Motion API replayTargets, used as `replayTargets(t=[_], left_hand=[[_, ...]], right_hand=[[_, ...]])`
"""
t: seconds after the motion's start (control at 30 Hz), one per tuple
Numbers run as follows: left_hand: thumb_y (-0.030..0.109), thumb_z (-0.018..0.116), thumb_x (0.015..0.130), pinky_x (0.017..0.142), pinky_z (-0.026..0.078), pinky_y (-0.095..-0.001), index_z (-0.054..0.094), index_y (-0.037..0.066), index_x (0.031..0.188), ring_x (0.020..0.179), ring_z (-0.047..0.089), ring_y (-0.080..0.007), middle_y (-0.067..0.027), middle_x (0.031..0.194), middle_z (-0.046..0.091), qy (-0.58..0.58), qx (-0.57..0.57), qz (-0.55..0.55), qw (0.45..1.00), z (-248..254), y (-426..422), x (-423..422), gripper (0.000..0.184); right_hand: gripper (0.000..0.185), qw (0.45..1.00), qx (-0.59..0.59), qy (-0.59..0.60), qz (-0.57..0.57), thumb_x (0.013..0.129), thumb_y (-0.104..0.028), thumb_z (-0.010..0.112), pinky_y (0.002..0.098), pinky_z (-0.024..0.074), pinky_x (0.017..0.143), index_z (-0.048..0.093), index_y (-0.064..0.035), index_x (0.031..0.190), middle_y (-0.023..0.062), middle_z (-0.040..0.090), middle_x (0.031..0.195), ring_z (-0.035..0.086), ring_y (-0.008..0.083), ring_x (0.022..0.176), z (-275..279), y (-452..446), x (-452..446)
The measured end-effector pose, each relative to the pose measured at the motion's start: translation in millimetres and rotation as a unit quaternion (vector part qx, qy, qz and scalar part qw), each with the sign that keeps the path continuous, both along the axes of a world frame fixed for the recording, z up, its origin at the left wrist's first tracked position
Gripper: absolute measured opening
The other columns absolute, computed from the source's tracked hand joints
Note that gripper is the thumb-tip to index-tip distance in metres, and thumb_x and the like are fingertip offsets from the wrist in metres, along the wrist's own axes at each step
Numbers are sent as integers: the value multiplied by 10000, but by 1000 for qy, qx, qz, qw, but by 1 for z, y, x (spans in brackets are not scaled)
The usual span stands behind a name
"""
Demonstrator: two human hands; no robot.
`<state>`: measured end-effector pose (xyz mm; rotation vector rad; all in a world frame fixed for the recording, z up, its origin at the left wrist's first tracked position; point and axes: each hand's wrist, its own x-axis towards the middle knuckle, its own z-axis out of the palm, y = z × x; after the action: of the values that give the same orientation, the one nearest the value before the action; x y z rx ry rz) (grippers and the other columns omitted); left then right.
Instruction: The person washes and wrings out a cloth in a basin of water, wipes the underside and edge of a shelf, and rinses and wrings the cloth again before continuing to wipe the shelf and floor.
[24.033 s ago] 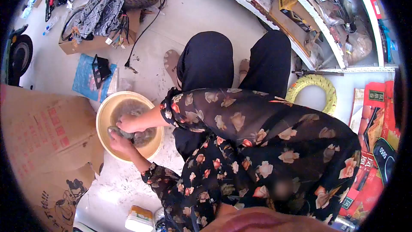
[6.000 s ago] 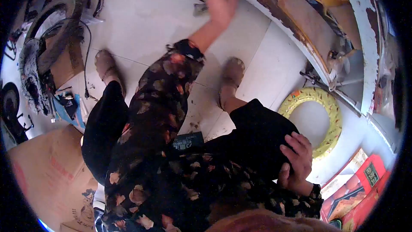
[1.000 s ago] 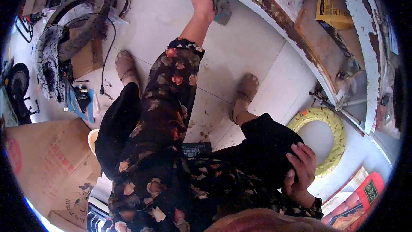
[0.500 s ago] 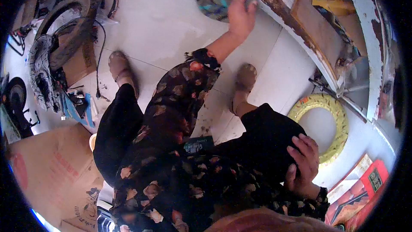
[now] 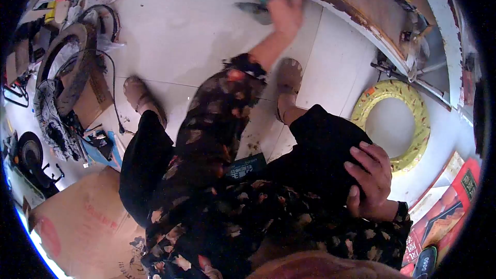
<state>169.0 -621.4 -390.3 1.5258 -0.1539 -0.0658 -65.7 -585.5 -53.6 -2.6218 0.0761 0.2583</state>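
My left hand [image 5: 285,11] is stretched out to the floor at the top, close to the rusty shelf edge. Its fingers are curled over a dark grey-green cloth [image 5: 257,14], blurred by motion, which spreads on the floor to the left of the hand. On the black trouser knee at the right lies my right hand [image 5: 371,176], holding nothing, its fingers apart.
A yellow-wrapped ring [image 5: 421,124] lies right of my knee, below the shelf [image 5: 356,13]. Tyres [image 5: 77,67], a cable and a cardboard box [image 5: 85,212] are at the left. Red packages [image 5: 439,222] lie bottom right. Both sandalled feet stand on the tiles.
My left hand has moved right with the cloth since a second ago, and the cloth now shows on its other side. My right hand stays on the knee. The view has shifted.
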Motion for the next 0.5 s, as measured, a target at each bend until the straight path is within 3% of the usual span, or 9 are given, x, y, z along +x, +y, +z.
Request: replayTargets(t=[0.03, 0.13, 0.17, 0.23, 0.3, 0.4, 0.43, 0.5], left_hand=[[78, 623, 773, 713, 476, -381, 599, -47, 919, 717, 604, -261, -184, 764, 635, -35, 20, -12, 999, 12, -9, -17, 194], [87, 620, 799, 724, 471, -369, 611, -46, 925, 742, 600, -222, -161, 791, 644, 110, -50, -39, 992, 37, -7, -19, 183], [101, 610, 835, 732, 466, -350, 610, -42, 945, 765, 576, -207, -130, 833, 633, 125, -54, -65, 988, 18, -8, -16, 181], [100, 606, 849, 719, 459, -322, 604, -42, 970, 766, 542, -186, -109, 851, 602, 128, -97, 20, 987, 3, 1, 6, 187], [96, 614, 840, 700, 454, -306, 601, -34, 988, 751, 519, -166, -102, 857, 581, 234, -225, 87, 942, 12, 22, 37, 197], [120, 605, 879, 599, 464, -287, 566, 1, 998, 684, 520, -126, -53, 821, 598, 159, -266, 64, 949, 41, 37, 45, 173], [114, 604, 873, 602, 464, -281, 555, 7, 1008, 680, 523, -128, -50, 808, 596, 140, -150, 116, 972, 43, 33, 40, 180], [112, 620, 847, 664, 458, -295, 589, -13, 1003, 721, 518, -145, -73, 845, 589, 141, -136, 76, 978, 9, 4, 20, 202]], right_hand=[[306, 1000, -3, -3, 2, 802, -179, 491, 521, 446, 871, 630, 3, 1005, 206, 606, 1114, 558, 384, 1051, -1, 0, 0], [306, 1000, -5, -2, -1, 795, -187, 499, 518, 449, 872, 638, 1, 993, 204, 610, 1110, 561, 383, 1050, -1, 1, -4], [307, 1000, -2, -4, -4, 793, -190, 501, 518, 450, 872, 639, 1, 989, 204, 611, 1109, 562, 384, 1047, -1, 0, -5], [309, 1000, -2, -11, -4, 790, -196, 505, 517, 453, 869, 642, 1, 984, 202, 613, 1107, 566, 384, 1039, -3, -4, -6], [313, 1000, -2, -18, -1, 787, -202, 509, 517, 457, 865, 644, 1, 983, 201, 615, 1104, 570, 384, 1030, -3, -6, -9], [313, 1000, -1, -17, 7, 784, -207, 512, 517, 459, 864, 646, -7, 985, 200, 616, 1102, 575, 384, 1022, -2, -6, -6], [315, 1000, -2, -14, 7, 784, -213, 517, 518, 458, 864, 647, -11, 988, 198, 616, 1103, 574, 384, 1022, -1, -5, -5], [319, 1000, -6, -9, 7, 785, -226, 526, 520, 458, 864, 649, -18, 993, 194, 616, 1106, 574, 385, 1021, -1, -3, -3]])
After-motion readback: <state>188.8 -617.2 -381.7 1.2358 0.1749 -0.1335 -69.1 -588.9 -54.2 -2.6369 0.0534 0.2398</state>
